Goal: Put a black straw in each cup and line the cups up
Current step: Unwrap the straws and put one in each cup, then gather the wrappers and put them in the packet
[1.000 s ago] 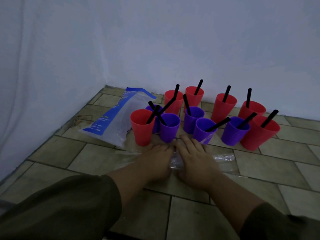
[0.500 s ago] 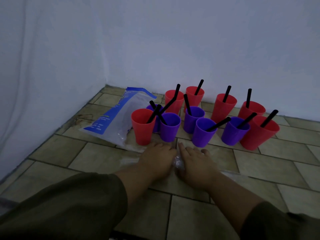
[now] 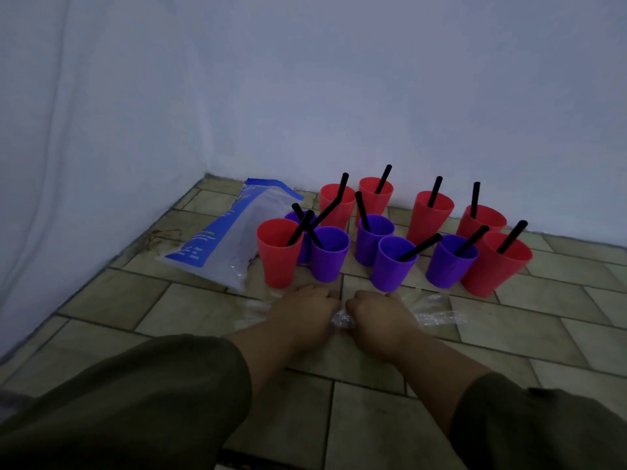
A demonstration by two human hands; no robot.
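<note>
Several red and purple cups stand on the tiled floor near the wall, each with a black straw in it. The nearest are a red cup (image 3: 279, 254) at the left, a purple cup (image 3: 328, 254) beside it, and a purple cup (image 3: 392, 264) in the middle. A big red cup (image 3: 493, 264) is at the right. My left hand (image 3: 305, 308) and my right hand (image 3: 376, 312) lie side by side on the floor just in front of the cups, both curled on a crumpled clear plastic wrapper (image 3: 342, 321) between them.
A blue-and-clear plastic bag (image 3: 224, 242) lies left of the cups. The clear wrapper's loose end (image 3: 436, 312) spreads on the tiles to the right of my hands. White walls meet in the corner behind the cups.
Both hands went from flat with fingers spread to curled fists, pulling back slightly and bunching the clear wrapper between them. The cups have not moved.
</note>
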